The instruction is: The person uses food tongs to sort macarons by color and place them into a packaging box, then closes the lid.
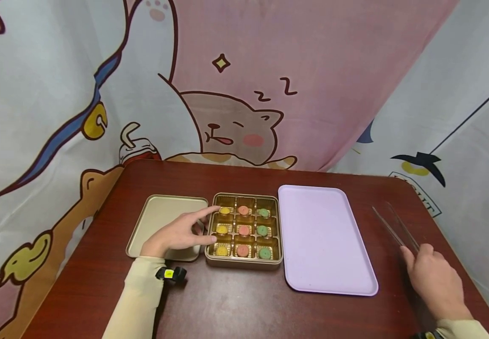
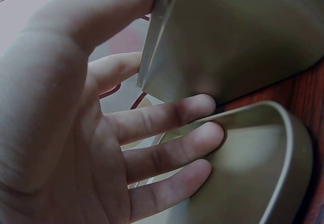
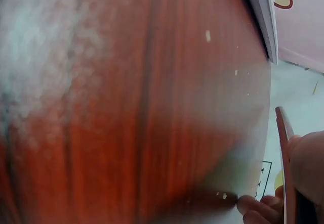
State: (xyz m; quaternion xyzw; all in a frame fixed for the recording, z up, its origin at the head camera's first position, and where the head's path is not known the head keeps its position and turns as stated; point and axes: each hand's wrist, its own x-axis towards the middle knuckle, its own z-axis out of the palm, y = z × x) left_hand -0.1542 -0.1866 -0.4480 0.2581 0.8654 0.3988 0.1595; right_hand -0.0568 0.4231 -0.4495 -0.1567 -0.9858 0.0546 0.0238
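A gold tin [image 1: 244, 265] with a divided tray stands mid-table in the head view. Each compartment holds a small round sweet: yellow ones [image 1: 221, 230] at left, pink ones [image 1: 243, 230] in the middle, green ones [image 1: 264, 253] at right. My left hand [image 1: 181, 233] touches the tin's left rim with thumb and index finger spread apart. Its other fingers extend loosely over the gold lid [image 2: 283, 173], as the left wrist view shows. To the right, my right hand [image 1: 435, 278] grips metal tongs [image 1: 397, 230], whose two arms stand apart with nothing between the tips.
A lilac tray [image 1: 328, 240] lies right of the tin, close against it, between it and the tongs. The lid lies left of the tin, partly under my left hand. A printed cloth [image 1: 333, 70] hangs behind the brown table [image 1: 227, 306].
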